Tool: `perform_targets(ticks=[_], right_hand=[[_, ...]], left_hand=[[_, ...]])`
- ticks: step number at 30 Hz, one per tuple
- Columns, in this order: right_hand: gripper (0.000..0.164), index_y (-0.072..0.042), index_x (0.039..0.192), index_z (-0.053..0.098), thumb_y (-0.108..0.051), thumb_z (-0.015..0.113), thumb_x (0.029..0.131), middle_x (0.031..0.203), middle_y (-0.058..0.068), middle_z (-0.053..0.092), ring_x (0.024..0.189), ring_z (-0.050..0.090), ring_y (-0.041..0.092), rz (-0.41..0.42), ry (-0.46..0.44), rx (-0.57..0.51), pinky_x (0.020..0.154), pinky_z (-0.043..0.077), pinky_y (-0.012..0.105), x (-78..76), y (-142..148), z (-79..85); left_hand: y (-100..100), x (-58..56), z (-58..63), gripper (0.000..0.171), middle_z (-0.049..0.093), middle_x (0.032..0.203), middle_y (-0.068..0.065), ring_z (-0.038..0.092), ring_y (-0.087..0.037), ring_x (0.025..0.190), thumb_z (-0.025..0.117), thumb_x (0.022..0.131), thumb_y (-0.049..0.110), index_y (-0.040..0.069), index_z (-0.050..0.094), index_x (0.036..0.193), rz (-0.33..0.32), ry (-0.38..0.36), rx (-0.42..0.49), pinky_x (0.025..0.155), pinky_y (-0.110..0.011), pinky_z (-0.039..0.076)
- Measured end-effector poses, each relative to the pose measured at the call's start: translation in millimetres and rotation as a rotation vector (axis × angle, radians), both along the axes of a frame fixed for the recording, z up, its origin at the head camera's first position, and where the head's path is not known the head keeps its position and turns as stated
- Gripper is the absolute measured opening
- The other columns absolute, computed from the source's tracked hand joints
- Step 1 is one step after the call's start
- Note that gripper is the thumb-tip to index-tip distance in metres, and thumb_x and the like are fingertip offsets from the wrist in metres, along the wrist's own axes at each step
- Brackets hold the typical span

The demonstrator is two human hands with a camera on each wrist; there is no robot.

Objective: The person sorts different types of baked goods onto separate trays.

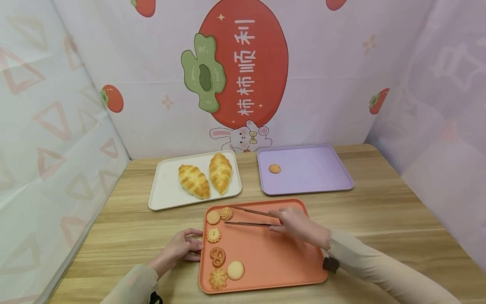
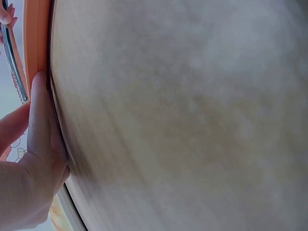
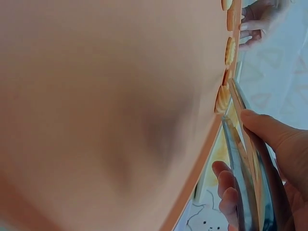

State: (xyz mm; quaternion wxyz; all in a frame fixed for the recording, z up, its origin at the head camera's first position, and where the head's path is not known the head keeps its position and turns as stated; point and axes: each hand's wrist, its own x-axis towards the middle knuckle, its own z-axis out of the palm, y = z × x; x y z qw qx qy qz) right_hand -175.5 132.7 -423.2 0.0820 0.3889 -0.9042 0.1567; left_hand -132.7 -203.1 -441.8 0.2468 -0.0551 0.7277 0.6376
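In the head view my right hand (image 1: 295, 223) holds metal tongs (image 1: 252, 224) over the orange tray (image 1: 273, 261). The tongs' arms are spread, their tips on either side of a swirl cookie (image 1: 226, 213) in the tray's far left corner. A plain round cookie (image 1: 213, 217) lies right beside it. Thumb and fingers of the right hand (image 3: 284, 159) grip the tongs' arms in the right wrist view. At the tray's left rim, my left hand (image 1: 182, 248) touches the edge with its fingers; the left wrist view shows a straight finger (image 2: 39, 115) against the rim.
Down the tray's left side lie a scalloped cookie (image 1: 214, 235), a pretzel cookie (image 1: 218, 257), a flower-shaped cookie (image 1: 218, 279) and a pale round one (image 1: 236, 270). Behind stand a white tray (image 1: 167, 181) with two breads (image 1: 194, 181) and a purple tray (image 1: 311, 169) bearing one cookie (image 1: 275, 169).
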Motion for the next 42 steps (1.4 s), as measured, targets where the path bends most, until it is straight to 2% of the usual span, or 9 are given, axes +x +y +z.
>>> perform_targets(ticks=[4, 8, 17, 18, 22, 29, 42], right_hand=[[0.034, -0.006, 0.101, 0.063, -0.028, 0.068, 0.075, 0.072, 0.003, 0.059, 0.056, 0.048, 0.007, -0.007, -0.023, 0.010, 0.046, 0.039, 0.017, -1.0, -2.5, 0.3], [0.035, -0.008, 0.102, 0.063, -0.031, 0.067, 0.076, 0.069, 0.002, 0.056, 0.051, 0.040, 0.005, -0.024, -0.038, 0.027, 0.044, 0.033, 0.016, -1.3, -5.6, 0.5], [0.035, -0.008, 0.104, 0.063, -0.030, 0.066, 0.077, 0.071, 0.001, 0.057, 0.055, 0.046, 0.007, -0.042, -0.054, 0.046, 0.046, 0.038, 0.017, -2.6, -8.3, 0.3], [0.035, -0.008, 0.104, 0.063, -0.030, 0.066, 0.077, 0.070, 0.001, 0.057, 0.054, 0.046, 0.007, -0.045, -0.061, 0.047, 0.046, 0.037, 0.017, -2.7, -8.6, 0.3], [0.032, -0.009, 0.101, 0.063, -0.030, 0.066, 0.077, 0.067, 0.001, 0.055, 0.053, 0.047, 0.008, -0.052, -0.039, 0.063, 0.044, 0.037, 0.017, -2.5, -9.4, -1.1], [0.024, -0.009, 0.091, 0.062, -0.028, 0.067, 0.077, 0.061, -0.002, 0.052, 0.049, 0.046, 0.007, -0.007, 0.002, 0.047, 0.041, 0.036, 0.015, -1.7, -9.9, -4.0], [0.020, -0.009, 0.086, 0.058, -0.024, 0.067, 0.077, 0.059, -0.004, 0.050, 0.048, 0.047, 0.006, 0.013, 0.033, 0.028, 0.041, 0.036, 0.014, 0.3, -5.8, -7.9]], left_hand=[[-0.2, 0.2, 0.8, 0.045, 0.061, 0.081, -0.011, 0.062, -0.021, 0.067, 0.055, 0.080, -0.007, -0.014, 0.033, 0.120, -0.003, 0.003, -0.003, 0.059, -0.037, 0.055], [-0.5, 0.2, 0.9, 0.045, 0.061, 0.080, -0.010, 0.062, -0.021, 0.067, 0.055, 0.080, -0.007, -0.015, 0.033, 0.119, -0.004, 0.003, -0.003, 0.059, -0.037, 0.055], [0.0, 0.3, 0.3, 0.044, 0.061, 0.080, -0.011, 0.062, -0.022, 0.067, 0.054, 0.080, -0.008, -0.014, 0.034, 0.119, -0.001, 0.000, -0.006, 0.060, -0.037, 0.055], [-0.9, -0.4, 0.1, 0.042, 0.061, 0.081, -0.011, 0.062, -0.022, 0.068, 0.055, 0.080, -0.007, -0.012, 0.037, 0.117, -0.006, -0.013, 0.002, 0.061, -0.037, 0.055], [-1.3, -0.4, 0.6, 0.042, 0.062, 0.082, -0.011, 0.063, -0.022, 0.068, 0.056, 0.079, -0.006, -0.012, 0.037, 0.117, -0.007, -0.007, 0.009, 0.061, -0.038, 0.055], [0.4, -0.1, 0.9, 0.045, 0.061, 0.080, -0.010, 0.062, -0.022, 0.067, 0.054, 0.081, -0.008, -0.014, 0.033, 0.120, 0.000, -0.005, 0.000, 0.060, -0.037, 0.055], [0.8, -0.5, 1.0, 0.046, 0.060, 0.081, -0.010, 0.062, -0.020, 0.067, 0.054, 0.080, -0.008, -0.014, 0.033, 0.120, 0.011, -0.023, 0.003, 0.061, -0.036, 0.055]])
